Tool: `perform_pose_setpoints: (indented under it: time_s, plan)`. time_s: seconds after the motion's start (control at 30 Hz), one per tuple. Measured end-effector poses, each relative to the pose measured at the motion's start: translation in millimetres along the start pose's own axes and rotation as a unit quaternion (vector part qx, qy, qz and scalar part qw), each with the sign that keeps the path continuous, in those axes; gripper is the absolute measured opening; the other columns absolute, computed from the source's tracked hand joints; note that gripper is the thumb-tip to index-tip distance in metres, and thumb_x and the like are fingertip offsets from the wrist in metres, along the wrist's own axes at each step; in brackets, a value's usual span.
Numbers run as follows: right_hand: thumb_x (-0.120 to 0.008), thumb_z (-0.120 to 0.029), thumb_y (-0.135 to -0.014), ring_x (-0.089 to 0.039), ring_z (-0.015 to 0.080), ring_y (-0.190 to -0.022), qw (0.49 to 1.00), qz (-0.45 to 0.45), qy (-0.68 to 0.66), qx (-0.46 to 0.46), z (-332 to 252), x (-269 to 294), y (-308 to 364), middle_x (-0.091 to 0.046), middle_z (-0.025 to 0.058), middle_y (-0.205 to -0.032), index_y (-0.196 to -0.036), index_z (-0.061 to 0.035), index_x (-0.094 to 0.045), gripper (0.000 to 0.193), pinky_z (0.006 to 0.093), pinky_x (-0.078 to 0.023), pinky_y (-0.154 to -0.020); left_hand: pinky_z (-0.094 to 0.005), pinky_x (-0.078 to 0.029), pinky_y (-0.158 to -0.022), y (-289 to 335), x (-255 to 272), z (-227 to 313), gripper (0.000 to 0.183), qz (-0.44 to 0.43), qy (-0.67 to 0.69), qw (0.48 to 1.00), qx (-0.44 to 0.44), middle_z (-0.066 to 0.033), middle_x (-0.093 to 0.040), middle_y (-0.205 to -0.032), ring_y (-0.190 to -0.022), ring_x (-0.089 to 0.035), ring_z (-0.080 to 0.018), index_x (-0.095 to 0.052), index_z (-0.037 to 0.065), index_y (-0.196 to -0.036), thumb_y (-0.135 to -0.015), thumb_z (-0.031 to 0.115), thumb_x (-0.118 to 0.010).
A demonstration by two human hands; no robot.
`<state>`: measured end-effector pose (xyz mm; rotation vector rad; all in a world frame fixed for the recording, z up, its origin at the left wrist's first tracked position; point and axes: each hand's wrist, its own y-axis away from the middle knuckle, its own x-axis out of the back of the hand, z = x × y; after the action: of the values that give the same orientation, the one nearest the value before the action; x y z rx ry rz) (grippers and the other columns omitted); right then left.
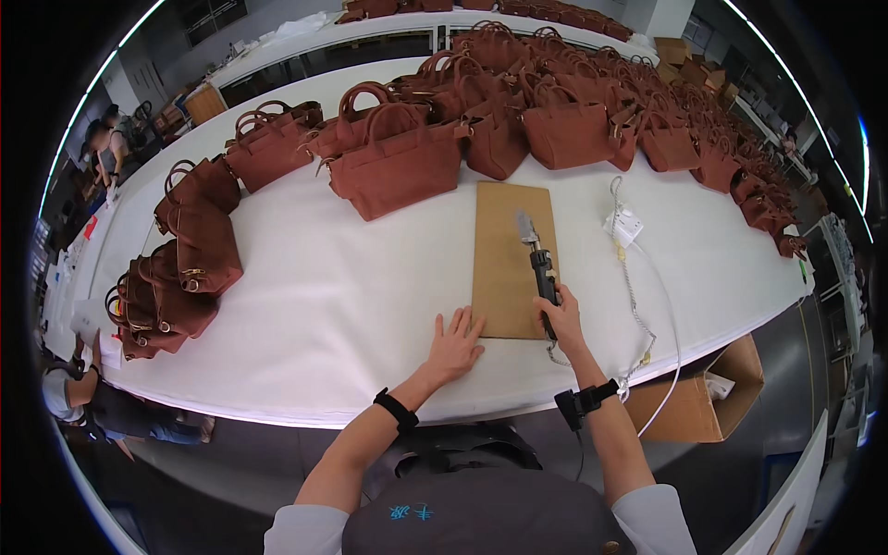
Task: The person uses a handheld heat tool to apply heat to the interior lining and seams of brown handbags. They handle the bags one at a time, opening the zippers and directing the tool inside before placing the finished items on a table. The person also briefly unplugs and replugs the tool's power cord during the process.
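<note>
Head view: right hand grips a tool, its long axis pointing toward the table's far edge. Left hand lies spread, touching the cardboard. Tool tip is blurred.

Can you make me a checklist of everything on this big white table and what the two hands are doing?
Surface: long white table, mostly bare near the person.
Job's things: flat brown cardboard sheet lying on the table; black hand tool with a grey tip resting on it.
Clutter: many reddish-brown handbags crowded along the far side and left end; a white tag or small pack.
Hands: left hand flat on the table, fingers touching the cardboard's lower left corner; right hand gripping the tool's handle.
Cables: white cord and a thin chain trailing off the table's near edge.
Surroundings: open cardboard box on the floor; other people at the left.
</note>
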<state>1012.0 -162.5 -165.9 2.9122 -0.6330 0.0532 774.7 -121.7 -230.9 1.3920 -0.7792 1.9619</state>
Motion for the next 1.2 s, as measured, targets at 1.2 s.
perform_pose_setpoints:
  time_s: [1.2]
  plan:
    - [-0.064,-0.006,-0.07,-0.058,0.0149,-0.048,0.981,0.131,0.001,-0.145,6.9,-47.5,-34.5,-0.057,0.0067,-0.065,-0.097,-0.0003,-0.05,0.031,0.0257,-0.049,-0.042,-0.0463,-0.051,-0.076,-234.8,207.9,-326.7,0.043,0.291,0.098,0.943,0.125,-0.0207,-0.057,-0.103,-0.091,-0.062,-0.0374,-0.05,0.0,-0.114,-0.079,0.017,-0.067]
